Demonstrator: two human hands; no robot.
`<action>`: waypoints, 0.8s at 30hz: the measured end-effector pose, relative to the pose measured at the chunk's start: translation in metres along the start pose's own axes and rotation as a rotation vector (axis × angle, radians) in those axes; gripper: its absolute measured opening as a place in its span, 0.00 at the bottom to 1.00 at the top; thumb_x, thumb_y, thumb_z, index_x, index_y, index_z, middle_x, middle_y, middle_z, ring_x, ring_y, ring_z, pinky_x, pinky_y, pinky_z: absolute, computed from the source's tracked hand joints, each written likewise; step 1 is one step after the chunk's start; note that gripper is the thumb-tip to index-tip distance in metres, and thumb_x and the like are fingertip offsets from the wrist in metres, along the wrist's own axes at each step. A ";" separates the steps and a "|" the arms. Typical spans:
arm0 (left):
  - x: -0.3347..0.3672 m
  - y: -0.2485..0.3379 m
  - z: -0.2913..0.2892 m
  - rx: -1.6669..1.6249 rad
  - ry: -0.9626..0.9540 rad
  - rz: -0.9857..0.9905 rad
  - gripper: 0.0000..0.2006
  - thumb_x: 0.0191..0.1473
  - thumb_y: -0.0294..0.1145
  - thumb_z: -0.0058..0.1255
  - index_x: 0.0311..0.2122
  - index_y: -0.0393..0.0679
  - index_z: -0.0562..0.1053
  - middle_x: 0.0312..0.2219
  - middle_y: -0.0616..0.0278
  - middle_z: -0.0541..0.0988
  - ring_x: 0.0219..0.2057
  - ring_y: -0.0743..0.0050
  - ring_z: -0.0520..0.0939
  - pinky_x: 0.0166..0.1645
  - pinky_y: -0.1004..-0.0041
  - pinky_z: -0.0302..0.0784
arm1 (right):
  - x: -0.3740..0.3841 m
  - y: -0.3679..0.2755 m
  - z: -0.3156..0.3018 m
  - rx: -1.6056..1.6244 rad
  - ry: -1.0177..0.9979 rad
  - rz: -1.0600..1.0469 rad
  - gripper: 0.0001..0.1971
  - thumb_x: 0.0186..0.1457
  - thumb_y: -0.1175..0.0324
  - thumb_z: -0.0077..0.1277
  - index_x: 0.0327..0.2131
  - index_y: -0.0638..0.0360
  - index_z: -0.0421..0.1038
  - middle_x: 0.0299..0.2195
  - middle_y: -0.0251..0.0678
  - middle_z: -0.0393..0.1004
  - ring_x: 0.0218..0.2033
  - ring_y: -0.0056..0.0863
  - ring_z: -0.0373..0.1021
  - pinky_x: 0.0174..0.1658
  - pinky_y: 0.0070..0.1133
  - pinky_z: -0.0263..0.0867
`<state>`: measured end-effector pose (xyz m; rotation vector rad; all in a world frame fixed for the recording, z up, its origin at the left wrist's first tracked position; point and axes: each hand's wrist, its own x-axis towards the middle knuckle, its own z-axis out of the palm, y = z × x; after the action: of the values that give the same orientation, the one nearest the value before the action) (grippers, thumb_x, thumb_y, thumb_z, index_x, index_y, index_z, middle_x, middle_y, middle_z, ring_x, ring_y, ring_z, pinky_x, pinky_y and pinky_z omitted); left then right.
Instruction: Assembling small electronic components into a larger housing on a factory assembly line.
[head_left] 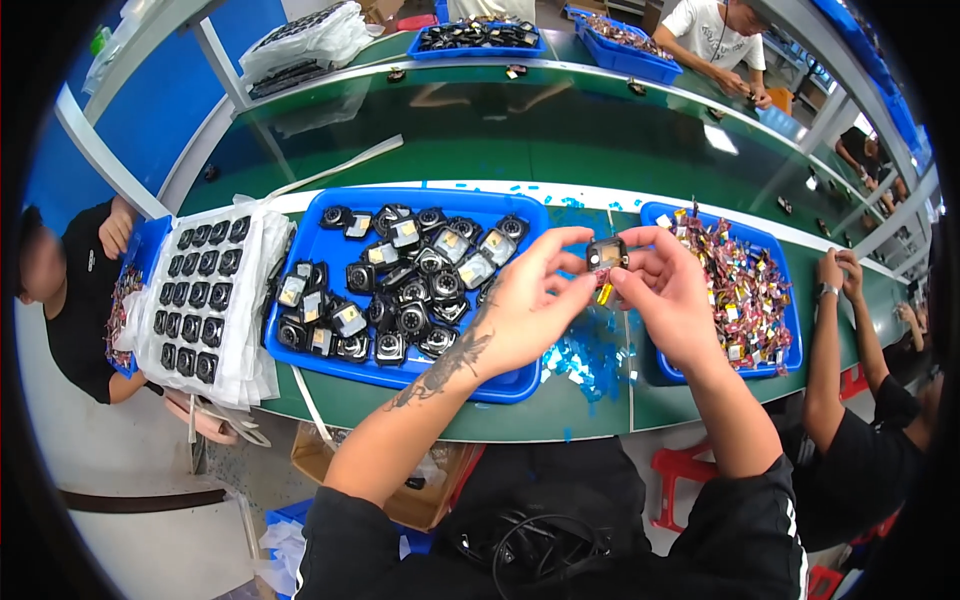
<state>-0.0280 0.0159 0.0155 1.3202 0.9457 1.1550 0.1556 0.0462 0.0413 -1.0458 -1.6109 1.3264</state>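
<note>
Between my two hands, above the bench, is a small black watch case [604, 254], its open inner side facing up. My left hand [540, 300] pinches its left edge with thumb and fingers. My right hand [668, 290] grips the right edge, its thumb at the lower rim. A small yellow piece with reddish wires [605, 292] hangs at the case's lower edge; whether it is attached is hard to see. Left of my hands, a blue tray [400, 375] holds many black watch cases [412, 320]. To the right, another blue tray [797, 340] is heaped with small red-wired parts [745, 290].
Blue film scraps [585, 365] litter the green bench [480, 425]. White foam trays of black cases [195, 290] are stacked at the left. Beyond runs a green conveyor belt [420, 120] with scattered parts. Co-workers sit left, right and across. A cardboard box [445, 490] stands below.
</note>
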 end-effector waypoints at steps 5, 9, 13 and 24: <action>0.017 -0.008 -0.045 0.950 0.316 0.229 0.14 0.58 0.31 0.45 0.48 0.39 0.71 0.41 0.54 0.77 0.42 0.59 0.76 0.48 0.63 0.70 | 0.048 0.008 -0.003 -0.189 -0.028 -0.171 0.12 0.52 0.80 0.50 0.41 0.69 0.65 0.32 0.38 0.79 0.31 0.17 0.73 0.36 0.16 0.68; 0.026 -0.026 -0.044 1.498 0.488 0.306 0.17 0.52 0.36 0.52 0.46 0.41 0.72 0.42 0.54 0.75 0.48 0.56 0.71 0.52 0.58 0.64 | 0.145 0.043 -0.029 -0.375 0.103 -0.007 0.10 0.47 0.75 0.57 0.35 0.68 0.72 0.24 0.36 0.76 0.25 0.20 0.72 0.29 0.17 0.67; 0.021 -0.039 -0.056 1.466 0.423 0.118 0.17 0.49 0.40 0.57 0.43 0.44 0.74 0.43 0.57 0.75 0.52 0.58 0.69 0.56 0.57 0.59 | 0.205 0.067 -0.042 -0.433 0.127 0.259 0.10 0.44 0.71 0.61 0.30 0.66 0.74 0.26 0.40 0.76 0.26 0.25 0.73 0.30 0.22 0.69; 0.018 -0.037 -0.047 1.446 0.432 0.144 0.15 0.48 0.40 0.58 0.40 0.46 0.74 0.37 0.61 0.76 0.48 0.59 0.72 0.59 0.49 0.54 | 0.163 0.056 -0.003 -0.808 0.199 -0.429 0.07 0.47 0.70 0.53 0.31 0.60 0.77 0.31 0.44 0.77 0.37 0.42 0.74 0.41 0.33 0.69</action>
<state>-0.0666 0.0471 -0.0224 2.2885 2.2472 0.7832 0.1074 0.2053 -0.0023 -1.1337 -2.1082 0.2541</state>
